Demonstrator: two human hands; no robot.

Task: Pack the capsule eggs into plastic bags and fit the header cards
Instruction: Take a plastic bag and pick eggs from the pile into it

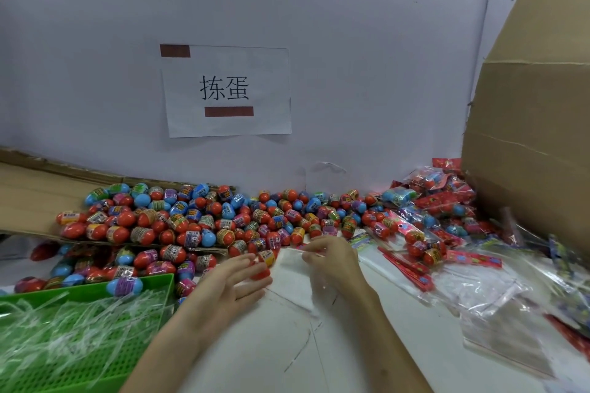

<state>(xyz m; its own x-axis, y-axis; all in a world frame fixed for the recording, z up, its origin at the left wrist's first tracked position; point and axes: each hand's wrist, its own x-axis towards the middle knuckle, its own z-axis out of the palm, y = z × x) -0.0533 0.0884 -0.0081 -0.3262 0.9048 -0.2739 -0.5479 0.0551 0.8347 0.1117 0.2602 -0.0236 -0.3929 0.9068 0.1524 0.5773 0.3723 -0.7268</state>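
Note:
A big heap of red, blue and pink capsule eggs [204,220] covers the back of the table. My left hand [233,281] lies palm up with fingers straight, touching a red capsule egg [263,265] at its fingertips. A clear plastic bag [292,277] lies flat between my hands. My right hand [329,257] pinches the bag's top edge. Red header cards [412,271] lie to the right beside a stack of empty clear bags [472,293].
A green slotted tray [64,344] holding clear plastic strips sits front left. Packed bags of eggs [437,201] pile up at the back right against a large cardboard box [530,137]. Flat cardboard [32,195] lies under the eggs at left. A paper sign [226,89] hangs on the wall.

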